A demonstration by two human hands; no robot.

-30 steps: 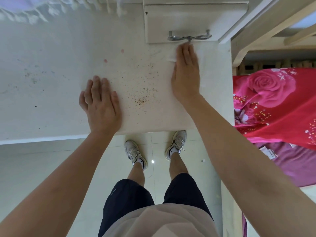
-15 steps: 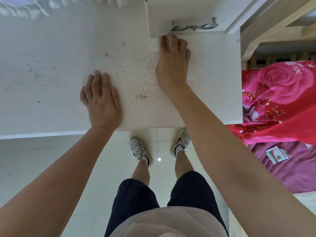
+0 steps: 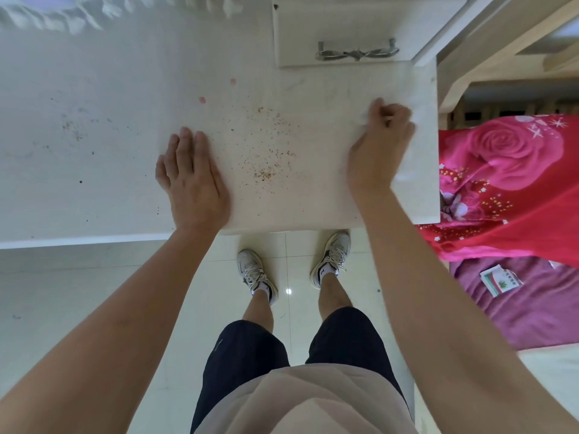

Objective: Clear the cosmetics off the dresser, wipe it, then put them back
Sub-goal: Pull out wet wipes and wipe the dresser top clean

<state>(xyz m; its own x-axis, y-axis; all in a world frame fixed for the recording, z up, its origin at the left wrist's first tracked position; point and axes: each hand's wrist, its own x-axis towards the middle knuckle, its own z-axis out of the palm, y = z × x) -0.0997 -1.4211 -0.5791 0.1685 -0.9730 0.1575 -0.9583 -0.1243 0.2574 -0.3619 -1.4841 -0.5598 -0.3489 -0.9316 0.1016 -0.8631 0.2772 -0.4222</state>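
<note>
**Wipe (image 3: 365, 119) pinched on the table (image 3: 103, 170)**

Held the right grip (image 3: 380, 145) curled tight, knuckles up, fingers and thumb closed on a thin white wipe against the table top. Could barely tell the wipe from the pale surface, with only a small edge showing at the fingertips. Rested the left grip (image 3: 192, 180) flat, palm down, fingers straight and together, holding nothing, close to the table's near edge. Found a scatter of brown specks (image 3: 266, 151) between the two grips, nearer the left one and thickest toward the near edge. Saw two small pink spots (image 3: 202, 100) beyond the left grip, farther back on the table. Noted faint grey smudges (image 3: 72, 126) well off to the left of the left grip. Faced a white panel (image 3: 313, 26) with a metal handle (image 3: 357, 54) beyond the right grip, apart from it. Had red rose-print bedding (image 3: 507, 170) just past the table end, to the right of the right grip. Stood in pale sneakers (image 3: 257, 274) on the tiled floor (image 3: 78, 292), below and between the grips.
</note>
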